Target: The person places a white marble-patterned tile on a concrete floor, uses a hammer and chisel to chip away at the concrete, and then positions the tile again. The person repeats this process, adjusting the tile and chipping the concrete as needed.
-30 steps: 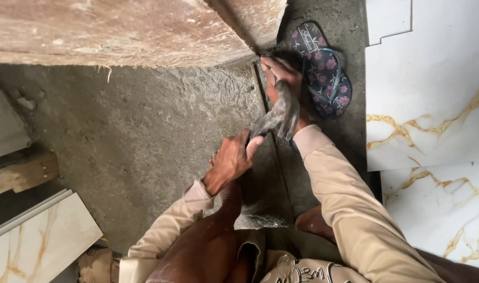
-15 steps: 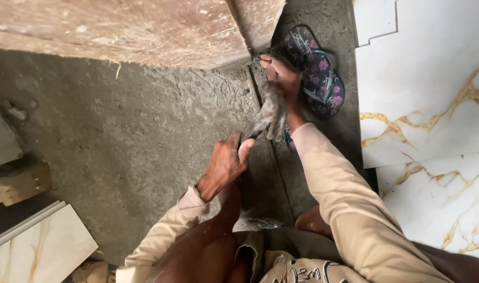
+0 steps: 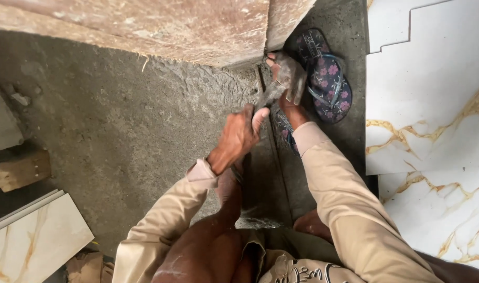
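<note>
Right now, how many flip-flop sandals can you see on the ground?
1: a dark flip-flop sandal with pink flowers lies on the grey mortar bed, just right of the right hand. A second may be hidden.

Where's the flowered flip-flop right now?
In the head view, the flowered flip-flop lies top right on the grey mortar bed, just right of the right hand and left of the white marble tiles.

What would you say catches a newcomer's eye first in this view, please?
At top centre, two mortar-caked hands meet: the right hand and the left hand both hold a grey trowel over the wet mortar bed. Just right of them lies a dark flowered sandal, and glossy white marble-look tiles with gold veins fill the right edge.
</note>
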